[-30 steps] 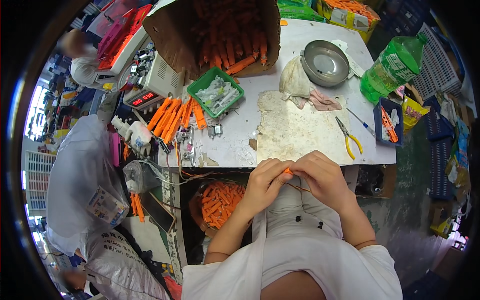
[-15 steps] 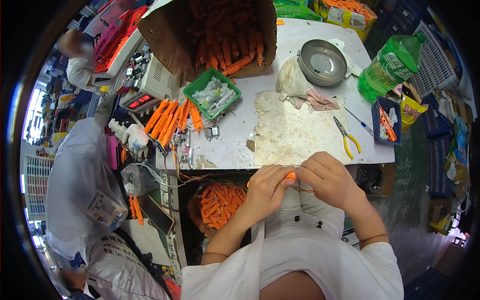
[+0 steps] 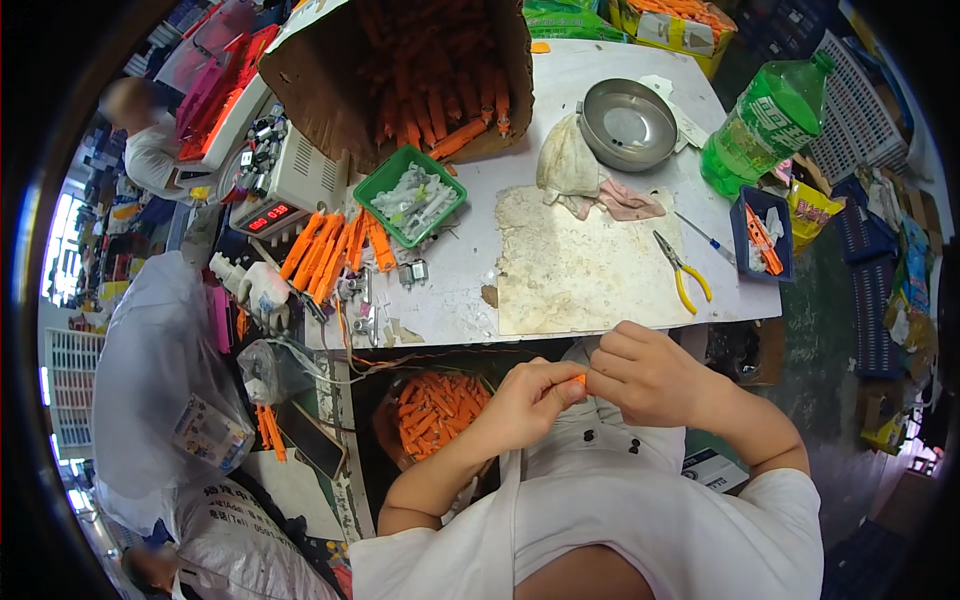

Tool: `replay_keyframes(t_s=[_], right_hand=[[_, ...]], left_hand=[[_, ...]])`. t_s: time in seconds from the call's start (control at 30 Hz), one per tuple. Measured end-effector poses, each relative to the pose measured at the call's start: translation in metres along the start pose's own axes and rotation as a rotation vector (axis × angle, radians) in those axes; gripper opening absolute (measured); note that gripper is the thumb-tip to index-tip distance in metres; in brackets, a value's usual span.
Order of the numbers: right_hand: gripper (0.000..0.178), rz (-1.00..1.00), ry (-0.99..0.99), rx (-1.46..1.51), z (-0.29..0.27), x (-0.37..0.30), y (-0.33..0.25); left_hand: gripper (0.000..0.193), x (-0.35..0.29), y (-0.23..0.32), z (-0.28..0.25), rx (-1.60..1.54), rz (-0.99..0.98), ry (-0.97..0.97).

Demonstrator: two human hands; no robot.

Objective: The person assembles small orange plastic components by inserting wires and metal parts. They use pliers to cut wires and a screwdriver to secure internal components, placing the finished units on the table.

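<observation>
My left hand (image 3: pixel 532 402) is closed around a small orange plastic part (image 3: pixel 580 380), just in front of the table's near edge. Only a bit of its orange end shows between thumb and fingers. Against that end my right hand (image 3: pixel 640 378) has its fingers curled in a pinch, and its grip covers the rest of the part. Below and left of my hands, a bag of similar orange pieces (image 3: pixel 440 412) sits under the table. On the tabletop beyond lies a worn board (image 3: pixel 570 280), with yellow-handled pliers (image 3: pixel 682 272) on its right side.
A cardboard box (image 3: pixel 320 80) of orange parts leans open at the back. Beside it stand a green basket (image 3: pixel 455 200) of clear pieces and a row of orange parts (image 3: pixel 320 250). A metal bowl (image 3: pixel 628 125), a cloth (image 3: pixel 570 165), a green bottle (image 3: pixel 765 125) and a blue bin (image 3: pixel 765 235) stand rightward.
Both hands have shifted slightly downward, staying together at the orange part. My right forearm has swung outward to the right. The whole view has shifted slightly.
</observation>
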State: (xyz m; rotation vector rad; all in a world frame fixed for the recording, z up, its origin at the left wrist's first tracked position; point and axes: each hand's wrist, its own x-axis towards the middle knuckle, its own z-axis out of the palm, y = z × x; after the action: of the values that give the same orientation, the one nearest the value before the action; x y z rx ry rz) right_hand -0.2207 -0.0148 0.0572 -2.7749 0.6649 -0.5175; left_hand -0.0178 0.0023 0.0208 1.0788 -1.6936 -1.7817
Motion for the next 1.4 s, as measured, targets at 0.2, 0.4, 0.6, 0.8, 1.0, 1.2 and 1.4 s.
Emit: replay_keyframes(t_s=[0.2, 0.4, 0.6, 0.8, 1.0, 1.2, 1.4], right_hand=[[0.023, 0.132, -0.048, 0.069, -0.002, -0.006, -0.005], [0.017, 0.212, 0.062, -0.026, -0.006, -0.006, 0.005], [0.029, 0.359, 0.674, 1.284, -0.024, 0.007, -0.036], [0.05, -0.216, -0.024, 2.823, -0.063, 0.054, -0.114], [0.048, -0.127, -0.353, 2.842, -0.055, 0.049, -0.137], [0.048, -0.347, -0.206, 2.922, -0.061, 0.045, -0.158], [0.051, -0.877, 0.268, 2.704, -0.031, 0.075, -0.17]], left_hand=[[0.015, 0.001, 0.002, 0.015, 0.413, 0.306, 0.196], [0.017, 0.016, 0.002, 0.014, 0.454, 0.446, 0.327], [0.023, 0.023, -0.004, 0.011, 0.223, 0.366, 0.495], [0.031, 0.015, -0.016, 0.03, 0.105, 0.235, 0.428], [0.034, 0.011, -0.028, 0.045, 0.017, 0.271, 0.392], [0.033, 0.009, -0.028, 0.06, 0.092, 0.293, 0.368], [0.024, -0.001, -0.034, 0.074, 0.066, 0.258, 0.37]])
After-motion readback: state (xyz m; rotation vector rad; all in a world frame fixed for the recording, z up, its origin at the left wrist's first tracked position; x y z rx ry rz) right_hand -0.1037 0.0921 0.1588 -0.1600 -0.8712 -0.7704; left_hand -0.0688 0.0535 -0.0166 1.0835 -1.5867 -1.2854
